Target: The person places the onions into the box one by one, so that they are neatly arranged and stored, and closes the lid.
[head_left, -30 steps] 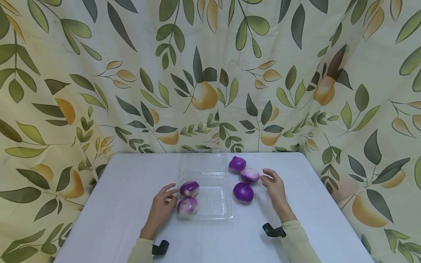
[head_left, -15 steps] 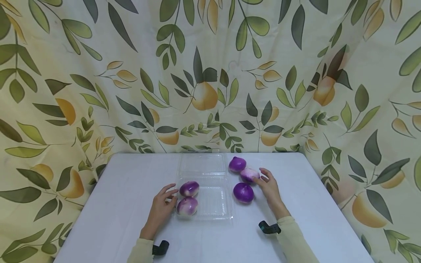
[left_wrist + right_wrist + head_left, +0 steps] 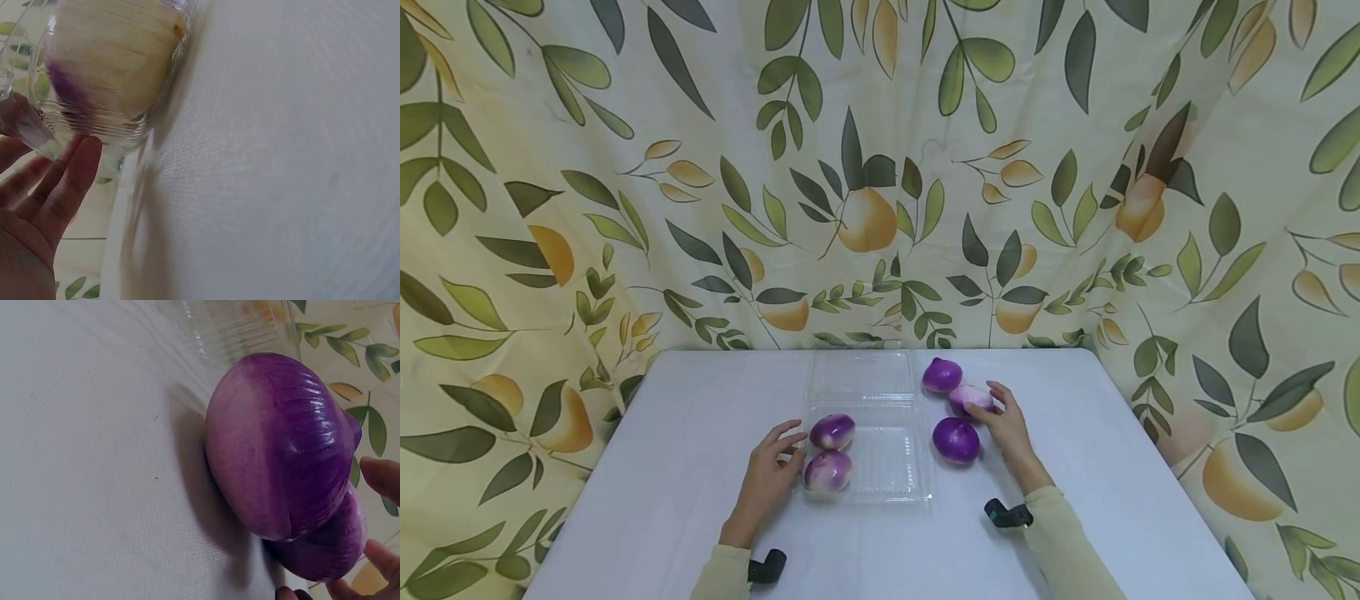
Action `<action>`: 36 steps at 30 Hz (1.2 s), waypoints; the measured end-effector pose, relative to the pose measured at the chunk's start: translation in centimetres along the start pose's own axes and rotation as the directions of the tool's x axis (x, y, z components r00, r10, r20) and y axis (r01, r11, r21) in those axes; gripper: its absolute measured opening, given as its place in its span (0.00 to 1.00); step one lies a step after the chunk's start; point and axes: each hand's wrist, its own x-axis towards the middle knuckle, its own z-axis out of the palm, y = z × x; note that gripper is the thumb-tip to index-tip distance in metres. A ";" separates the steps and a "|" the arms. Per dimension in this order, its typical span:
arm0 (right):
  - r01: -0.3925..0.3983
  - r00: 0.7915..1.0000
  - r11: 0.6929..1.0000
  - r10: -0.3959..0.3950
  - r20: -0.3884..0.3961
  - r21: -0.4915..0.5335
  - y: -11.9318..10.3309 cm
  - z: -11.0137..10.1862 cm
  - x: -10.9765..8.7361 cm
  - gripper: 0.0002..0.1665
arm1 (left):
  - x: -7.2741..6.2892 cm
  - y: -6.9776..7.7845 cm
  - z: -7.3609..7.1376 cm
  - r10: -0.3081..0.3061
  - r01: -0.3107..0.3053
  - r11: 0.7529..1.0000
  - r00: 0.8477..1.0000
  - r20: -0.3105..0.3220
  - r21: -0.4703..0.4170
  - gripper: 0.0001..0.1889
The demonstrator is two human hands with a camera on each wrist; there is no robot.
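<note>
In the head view, a clear plastic clamshell container (image 3: 891, 467) lies with its lid folded back. Two purple onions sit along its left side, a darker one (image 3: 832, 432) and a paler one (image 3: 827, 471). My left hand (image 3: 765, 471) holds the left rim, with one digit seen through the plastic in the left wrist view. My right hand (image 3: 1011, 425) curls thumb and fingers round a pale purple onion (image 3: 964, 397) right of the container. In the right wrist view a nearer onion (image 3: 281, 450) partly hides it; fingertips (image 3: 380, 556) lie at its edge.
A darker purple onion (image 3: 956, 441) stands just in front of the held one, and another purple onion (image 3: 942, 375) is behind it. All lie on a white table (image 3: 700, 433). A leaf-and-fruit patterned curtain (image 3: 880, 275) hangs along the table's back edge.
My right hand has moved left from beside the pale purple onion, and its thumb and fingers now close round it. The left hand stays at the container's rim.
</note>
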 end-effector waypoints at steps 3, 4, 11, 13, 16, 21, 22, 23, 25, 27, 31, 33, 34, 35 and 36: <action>0.009 1.000 1.000 -0.009 0.002 -0.012 0.0 0.2 0.1 0.49 | 0.0 0.0 0.0 -0.003 0.003 1.000 1.000 -0.002 0.004 0.14; 0.013 1.000 1.000 -0.013 0.001 -0.011 0.1 0.2 0.2 0.48 | 0.0 0.0 0.0 -0.001 0.001 1.000 1.000 -0.001 0.007 0.14; 0.017 1.000 1.000 -0.017 -0.004 -0.015 -0.2 0.7 0.3 0.47 | -0.1 -0.1 0.1 0.000 0.000 1.000 1.000 -0.002 0.030 0.14; 0.018 1.000 1.000 -0.018 -0.002 -0.010 -0.2 0.8 0.4 0.47 | -0.1 -0.1 0.1 0.008 -0.007 1.000 1.000 -0.007 0.029 0.14; 0.016 1.000 1.000 -0.016 -0.006 -0.005 -0.2 0.9 0.6 0.46 | -0.1 -0.1 0.2 0.009 -0.008 1.000 1.000 -0.016 0.019 0.14; 0.009 1.000 1.000 -0.010 -0.016 -0.017 -0.1 1.1 0.7 0.46 | -0.1 -0.1 0.2 0.023 -0.022 1.000 0.999 -0.029 0.016 0.14; 0.004 1.000 1.000 -0.004 -0.017 -0.020 -0.1 1.1 0.7 0.46 | -0.1 -0.1 0.2 0.023 -0.023 1.000 0.999 -0.028 0.017 0.14; 0.000 1.000 1.000 0.000 -0.017 -0.022 -0.1 1.0 0.7 0.46 | -0.1 -0.1 0.2 0.025 -0.024 1.000 0.999 -0.027 0.017 0.14; -0.006 1.000 1.000 0.005 -0.019 -0.022 -0.1 0.9 0.6 0.46 | -0.1 0.0 0.1 0.019 -0.019 1.000 1.000 -0.020 0.020 0.14; -0.003 1.000 1.000 0.002 -0.020 -0.019 0.0 0.8 0.5 0.46 | -0.1 0.0 0.1 0.008 -0.008 1.000 1.000 -0.012 0.021 0.13; 0.015 1.000 1.000 -0.015 -0.028 -0.005 0.3 0.5 0.3 0.44 | -0.1 0.0 0.1 -0.011 0.011 1.000 1.000 -0.005 0.025 0.13; 0.019 0.999 1.000 -0.019 -0.031 0.002 0.4 0.4 0.2 0.43 | -0.1 0.1 0.1 -0.012 0.013 1.000 1.000 -0.008 0.024 0.13; 0.019 0.999 1.000 -0.019 -0.033 0.007 0.4 0.3 0.1 0.43 | -0.1 0.1 0.1 -0.009 0.009 1.000 1.000 -0.009 0.026 0.13; 0.020 0.999 1.000 -0.020 -0.035 0.012 0.4 0.2 0.1 0.42 | -0.1 0.1 0.1 -0.003 0.003 1.000 1.000 -0.010 0.025 0.13; 0.023 0.999 1.000 -0.023 -0.036 0.017 0.4 0.1 0.0 0.42 | -0.1 0.1 0.0 0.003 -0.003 1.000 1.000 -0.013 0.026 0.13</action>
